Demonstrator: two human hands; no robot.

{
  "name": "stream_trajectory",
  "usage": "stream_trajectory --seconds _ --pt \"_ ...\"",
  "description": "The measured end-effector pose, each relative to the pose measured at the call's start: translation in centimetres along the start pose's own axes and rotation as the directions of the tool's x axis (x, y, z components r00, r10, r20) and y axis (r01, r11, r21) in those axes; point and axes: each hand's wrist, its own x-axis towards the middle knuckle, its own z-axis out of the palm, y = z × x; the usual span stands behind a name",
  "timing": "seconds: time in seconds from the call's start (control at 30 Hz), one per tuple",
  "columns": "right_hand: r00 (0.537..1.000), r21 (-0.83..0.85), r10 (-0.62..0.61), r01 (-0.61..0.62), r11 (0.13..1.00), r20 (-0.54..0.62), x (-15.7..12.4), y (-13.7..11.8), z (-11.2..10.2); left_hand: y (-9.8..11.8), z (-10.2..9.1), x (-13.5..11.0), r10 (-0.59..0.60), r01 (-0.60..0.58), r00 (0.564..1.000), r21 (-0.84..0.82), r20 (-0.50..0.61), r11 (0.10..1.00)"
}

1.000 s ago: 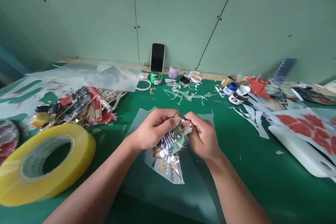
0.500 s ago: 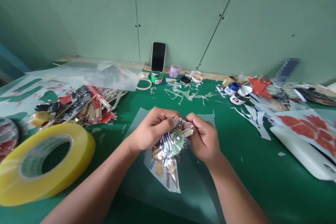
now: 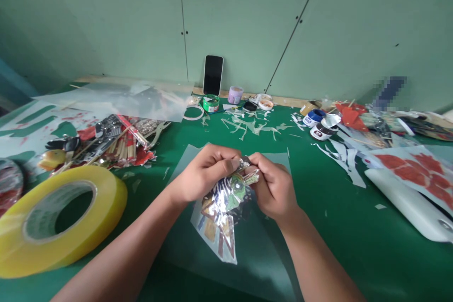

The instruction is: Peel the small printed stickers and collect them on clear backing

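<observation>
Between my hands is a painted plastic-film cutout (image 3: 228, 198), shiny and patterned in green, blue, white and brown, shaped somewhat like a bird or fish. My left hand (image 3: 211, 172) is closed on its upper left part, the thumb pressed on top. Pinched at its upper right edge are the fingers of my right hand (image 3: 276, 184), close to the left fingertips. The cutout's wide striped end hangs down toward me. Below it a translucent sheet (image 3: 269, 255) lies on the green table. My fingers hide the top of the cutout.
A big yellow tape roll (image 3: 109, 198) lies at left, before a heap of wooden sticks (image 3: 122, 148). A phone (image 3: 213, 75) leans on the wall. Paint jars (image 3: 321, 130) and film scraps (image 3: 255, 125) lie farther back. A white-handled tool (image 3: 403, 203) rests at right.
The cutout's lower striped end has swung slightly left and down. Both hands keep their grip in nearly the same place, and the view has shifted a little.
</observation>
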Motion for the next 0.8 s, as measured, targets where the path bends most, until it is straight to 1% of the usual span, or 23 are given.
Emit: stream_trajectory --seconds 0.17,0.33,0.6,0.8 --pt "1.0 -0.073 -0.004 0.005 0.997 0.019 -0.03 -0.11 -0.11 -0.15 -0.03 0.07 0.002 -0.002 1.0 -0.019 0.001 1.0" --pt "1.0 -0.14 0.002 0.0 0.99 0.01 -0.1 0.14 0.06 -0.17 -0.11 0.07 0.001 -0.001 1.0 -0.014 -0.004 1.0" --pt "1.0 -0.147 0.002 0.0 0.989 0.01 -0.08 0.12 0.06 0.02 -0.1 0.05 -0.027 0.028 1.0 0.034 -0.012 0.999" --pt "1.0 -0.125 0.009 -0.011 0.992 -0.017 -0.13 0.01 0.25 -0.29 0.05 0.13 -0.038 0.037 0.998 -0.034 -0.048 0.999"
